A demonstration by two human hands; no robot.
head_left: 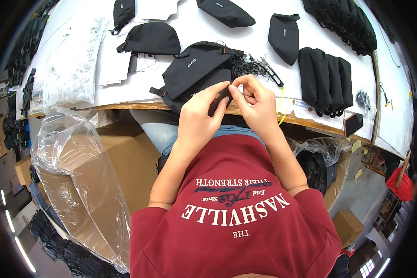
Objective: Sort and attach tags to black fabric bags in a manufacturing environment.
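Observation:
My left hand (198, 113) and my right hand (259, 105) meet at the table's front edge, fingertips close together. Each is closed in a pinch; what lies between the fingers is too small or hidden to name. Directly beyond them lies a black pouch (194, 67), overlapping other black pouches, one partly behind my left hand. A tangled bunch of thin black cords (246, 66) rests just past my fingertips. To its right is a black-handled tool (276, 78), perhaps thread snips, and a yellow cord (281, 104) hangs over the edge near my right hand.
Black pouches (154, 38) lie across the white table, with several stacked in a row (326, 81) at right. White cards (116, 69) and a clear bag (74, 65) are at left. A phone (353, 124) sits at the edge. A plastic-covered carton (88, 157) stands below left.

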